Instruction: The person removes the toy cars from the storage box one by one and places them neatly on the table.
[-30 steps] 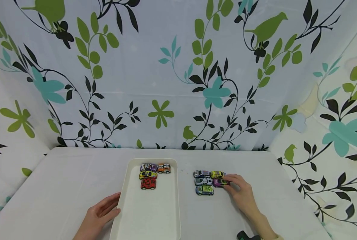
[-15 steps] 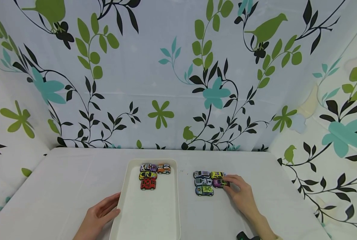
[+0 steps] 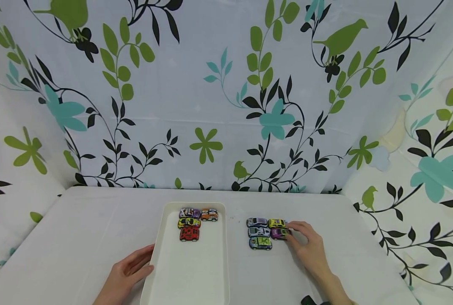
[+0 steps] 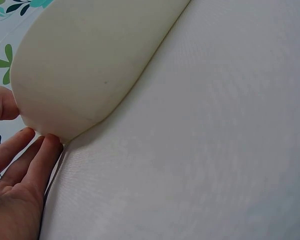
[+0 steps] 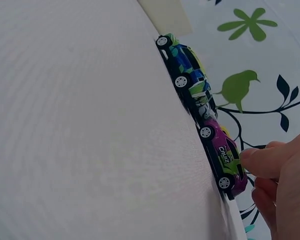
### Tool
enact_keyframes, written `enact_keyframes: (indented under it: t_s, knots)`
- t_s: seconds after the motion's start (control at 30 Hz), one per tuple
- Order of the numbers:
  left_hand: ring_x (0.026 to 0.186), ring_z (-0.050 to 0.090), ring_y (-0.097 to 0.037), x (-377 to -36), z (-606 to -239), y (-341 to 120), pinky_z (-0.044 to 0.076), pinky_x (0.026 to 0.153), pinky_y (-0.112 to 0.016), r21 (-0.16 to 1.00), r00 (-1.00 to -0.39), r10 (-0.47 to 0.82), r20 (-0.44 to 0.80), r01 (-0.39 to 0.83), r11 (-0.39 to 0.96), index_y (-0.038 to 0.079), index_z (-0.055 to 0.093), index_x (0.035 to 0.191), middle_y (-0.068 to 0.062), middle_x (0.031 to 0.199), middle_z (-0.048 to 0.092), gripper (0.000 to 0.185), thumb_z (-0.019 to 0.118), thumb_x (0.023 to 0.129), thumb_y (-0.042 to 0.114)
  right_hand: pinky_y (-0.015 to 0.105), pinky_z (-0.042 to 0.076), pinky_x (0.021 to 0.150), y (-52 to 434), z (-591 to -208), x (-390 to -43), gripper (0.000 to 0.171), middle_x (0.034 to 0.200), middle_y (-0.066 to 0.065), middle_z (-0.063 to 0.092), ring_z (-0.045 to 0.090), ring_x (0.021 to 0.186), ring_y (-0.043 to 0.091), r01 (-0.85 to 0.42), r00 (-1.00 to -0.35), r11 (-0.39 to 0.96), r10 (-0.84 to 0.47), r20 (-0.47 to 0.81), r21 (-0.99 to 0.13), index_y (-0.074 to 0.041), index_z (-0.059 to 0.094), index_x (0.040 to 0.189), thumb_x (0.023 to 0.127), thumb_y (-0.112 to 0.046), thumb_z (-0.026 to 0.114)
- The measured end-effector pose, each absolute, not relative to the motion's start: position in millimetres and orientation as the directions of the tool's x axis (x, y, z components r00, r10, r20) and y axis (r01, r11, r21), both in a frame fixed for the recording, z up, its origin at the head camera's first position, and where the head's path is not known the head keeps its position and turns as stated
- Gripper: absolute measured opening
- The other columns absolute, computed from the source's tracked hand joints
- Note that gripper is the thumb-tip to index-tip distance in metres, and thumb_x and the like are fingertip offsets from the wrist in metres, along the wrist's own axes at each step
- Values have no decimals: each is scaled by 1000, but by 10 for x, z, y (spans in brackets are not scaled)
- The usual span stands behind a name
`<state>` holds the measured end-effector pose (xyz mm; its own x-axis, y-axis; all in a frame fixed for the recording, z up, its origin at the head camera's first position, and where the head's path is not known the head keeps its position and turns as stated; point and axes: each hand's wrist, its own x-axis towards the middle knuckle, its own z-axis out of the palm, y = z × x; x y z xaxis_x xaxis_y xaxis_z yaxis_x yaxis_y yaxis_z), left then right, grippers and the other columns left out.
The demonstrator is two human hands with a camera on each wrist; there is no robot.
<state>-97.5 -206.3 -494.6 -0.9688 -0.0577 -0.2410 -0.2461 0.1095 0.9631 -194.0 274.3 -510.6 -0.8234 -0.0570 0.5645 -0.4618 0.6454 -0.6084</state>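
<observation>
From the head view, the right hand [image 3: 308, 248] sits at about four o'clock on the white table [image 3: 78, 228], fingertips on the rear of the purple toy car [image 3: 279, 233]; whether they pinch it or only touch it I cannot tell from here. That car belongs to a cluster of five on the bare tabletop: a silver one [image 3: 256, 222], a yellow-green one [image 3: 276, 223], a pale blue one [image 3: 258, 231] and a green-blue one [image 3: 260, 243] just beside it. Over at seven o'clock the left hand [image 3: 129, 271] lies relaxed, fingers straight against the near left corner of the white tray [image 3: 196, 275], which carries four cars: purple-white [image 3: 189, 213], orange [image 3: 209, 215], yellow [image 3: 189, 223] and red [image 3: 189, 234]. Nine cars, then. The left wrist view confirms it: fingers [image 4: 37, 160] flat beneath the tray's rounded corner [image 4: 85, 70], holding nothing. The right wrist view shows a fingertip [image 5: 257, 160] pressed to the purple car's [image 5: 222, 155] roof edge, thumb out of sight, so the grip stays uncertain. I'd judge the car light, hard and free-rolling on its wheels, best pinched across the flanks.
</observation>
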Motion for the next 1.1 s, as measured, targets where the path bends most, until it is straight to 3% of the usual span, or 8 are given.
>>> enact_keyframes:
  t_s: [0.13,0.27,0.4,0.53,0.83,1.1]
  knots:
    - [127,59,-13,-977,-4958,-2066,55,94,-24,964,-971,-58,-232,-237,117,3,47,147,-18,150,48,63,73,92,19,5,41,95,2727,-5054,-1947,37,110,2,70,64,102,12,-497,-799,647,-81,595,-579,-8,74,107,74,7,83]
    - [127,59,-14,-981,-4953,-2064,55,94,-24,964,-971,-60,-232,-238,118,3,47,148,-18,150,48,63,73,92,19,9,46,90,2680,-4975,-1960,34,109,3,70,65,98,14,-541,-778,636,-131,614,-550,-6,74,108,77,5,82]
    - [122,60,-6,-983,-4946,-2067,55,94,-23,960,-966,-65,-250,-256,115,6,48,147,-16,149,49,64,74,91,22,14,50,84,2577,-4867,-1960,33,109,1,70,66,97,20,-570,-773,617,-178,609,-543,-7,73,111,80,3,80]
    - [125,59,-12,-985,-4938,-2061,55,95,-26,958,-964,-65,-259,-265,108,5,48,147,-17,149,50,65,74,91,24,13,51,85,2414,-4746,-1956,33,109,-2,70,68,97,22,-597,-762,596,-209,614,-538,-10,73,111,81,3,80]
    - [129,57,-20,-983,-4954,-2068,55,95,-27,962,-967,-50,-249,-253,100,3,46,148,-19,150,48,62,71,94,19,31,59,85,1942,-4509,-1952,33,111,-1,70,69,101,18,-699,-700,514,-349,623,-497,-11,72,112,82,2,78]
    - [135,52,-31,-984,-4940,-2063,55,96,-31,960,-968,-51,-247,-251,125,4,46,148,-20,149,48,62,70,94,21,41,61,79,1557,-4399,-1949,27,109,3,72,68,93,18,-684,-728,475,-394,561,-554,-9,73,111,85,-2,78]
